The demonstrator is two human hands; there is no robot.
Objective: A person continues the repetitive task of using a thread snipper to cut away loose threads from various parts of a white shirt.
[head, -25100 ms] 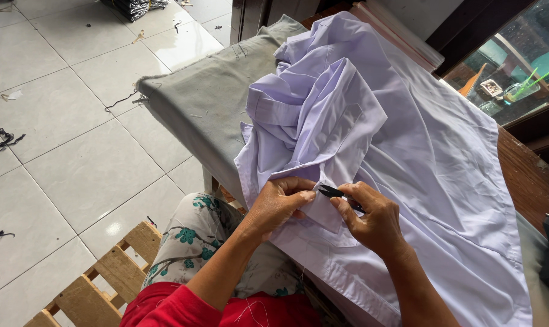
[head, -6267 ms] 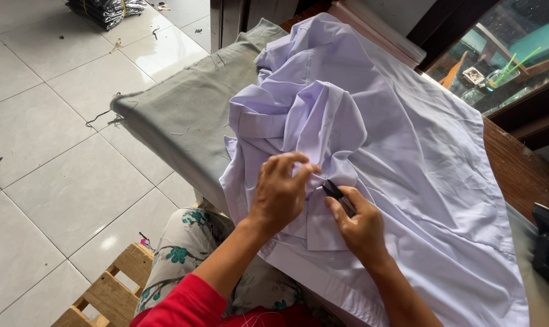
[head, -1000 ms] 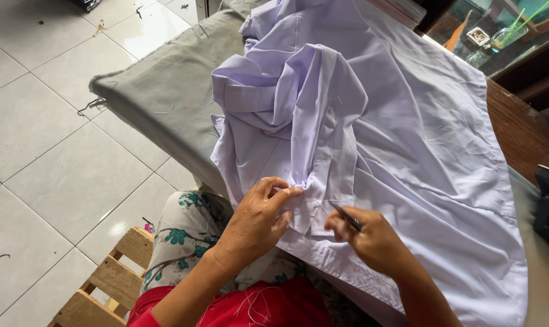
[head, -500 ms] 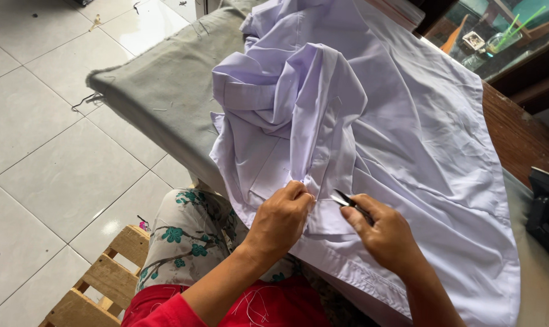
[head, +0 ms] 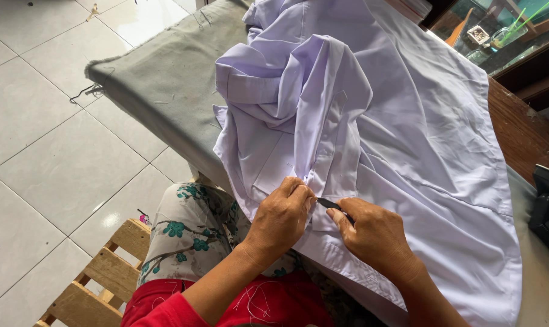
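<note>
Right fingers: Closely clenched on a small dark tool (head: 334,206), the right hand (head: 374,236) held its tip against the cloth, just beside the left fingertips.
Left fingers: the left hand (head: 280,218) pinched a fold of the pale lilac shirt (head: 408,139) between thumb and fingertips, touching the tool's tip.
Shirt: it lay spread under both hands, bunched into a heap beyond the fingers and trailing over the near edge toward the person's lap.
Table: beneath the shirt, a grey cloth cover (head: 165,91) showed to the left of the fingers; brown wood (head: 523,133) showed far to their right.
Lap: floral trousers (head: 183,242) and a red sleeve (head: 165,309) sat below the wrists.
Floor: white tiles (head: 50,151) and a wooden pallet (head: 99,278) lay lower left of the hands.
</note>
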